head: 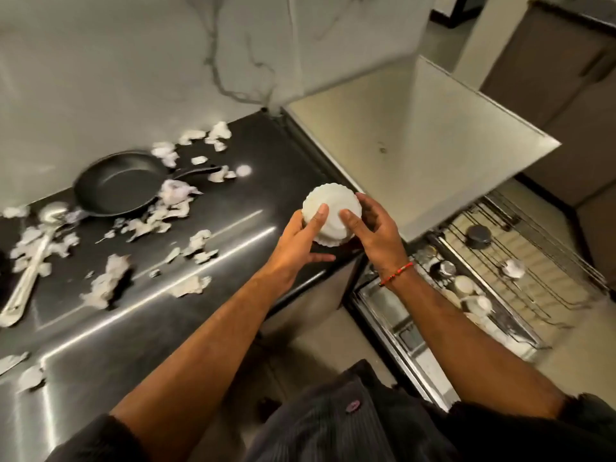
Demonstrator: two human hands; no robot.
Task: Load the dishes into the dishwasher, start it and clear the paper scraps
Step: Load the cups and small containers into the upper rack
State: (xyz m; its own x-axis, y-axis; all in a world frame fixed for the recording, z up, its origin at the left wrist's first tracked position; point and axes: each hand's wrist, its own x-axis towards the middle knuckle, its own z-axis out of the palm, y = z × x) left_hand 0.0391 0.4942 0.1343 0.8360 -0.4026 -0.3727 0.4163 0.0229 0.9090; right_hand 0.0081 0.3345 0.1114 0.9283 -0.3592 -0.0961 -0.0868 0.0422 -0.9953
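Observation:
A white scalloped bowl (pixel 331 208) is held upside down over the right end of the black counter (pixel 206 261). My left hand (pixel 300 238) grips its left side and my right hand (pixel 373 228) grips its right side. A black frying pan (pixel 116 186) and a white ladle (pixel 30 261) lie on the counter among several torn paper scraps (pixel 106 281). To the right, low down, the pulled-out wire rack (pixel 520 261) holds white cups (pixel 465 285) and a dark bowl (pixel 479 235).
An opened pale cabinet door (pixel 450 138) stands above the rack, just right of the bowl. A marble wall (pixel 150 61) backs the counter. Brown cabinets (pixel 566 78) stand at the far right. The beige floor (pixel 333 335) shows between my arms.

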